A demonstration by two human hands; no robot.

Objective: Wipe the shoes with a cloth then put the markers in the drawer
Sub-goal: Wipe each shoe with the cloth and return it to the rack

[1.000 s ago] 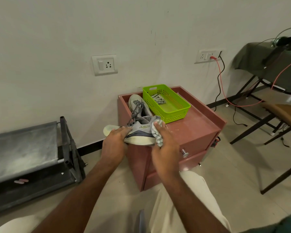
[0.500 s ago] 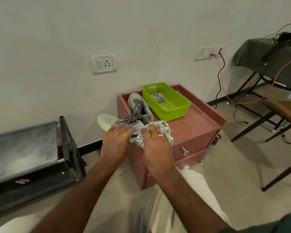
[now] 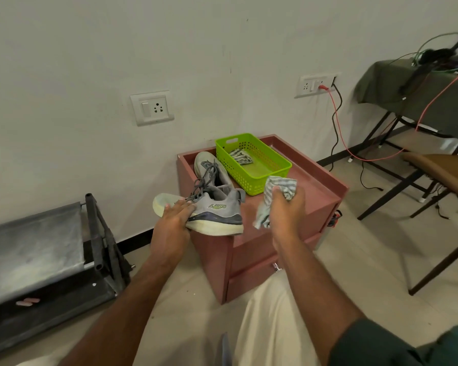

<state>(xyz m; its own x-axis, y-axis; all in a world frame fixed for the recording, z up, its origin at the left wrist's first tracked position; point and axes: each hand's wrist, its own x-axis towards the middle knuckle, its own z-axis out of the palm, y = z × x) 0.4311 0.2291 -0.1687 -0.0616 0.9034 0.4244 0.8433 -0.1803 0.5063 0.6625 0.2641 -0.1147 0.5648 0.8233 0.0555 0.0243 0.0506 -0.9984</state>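
Holding items at the near edge of the red desk, two hands. Left hand: fingers spread flat over the toe end of a grey shoe, gripping it from the side; shoe tilted, its heel resting on the desk's front left corner, its pale sole toe jutting out past the desk to the left. Right hand: closed in a fist around a striped cloth, bunched above the knuckles with one end hanging below; cloth clear of the shoe, just to its right, above the desk top. Below, on the desk front: drawer shut, metal knob partly hidden by the right forearm. Behind the held shoe: second grey shoe, lying on the desk top, toe toward the wall. Beside it, to the right: green basket with a folded striped cloth inside. Markers: none identifiable. Farthest: white wall with a socket.
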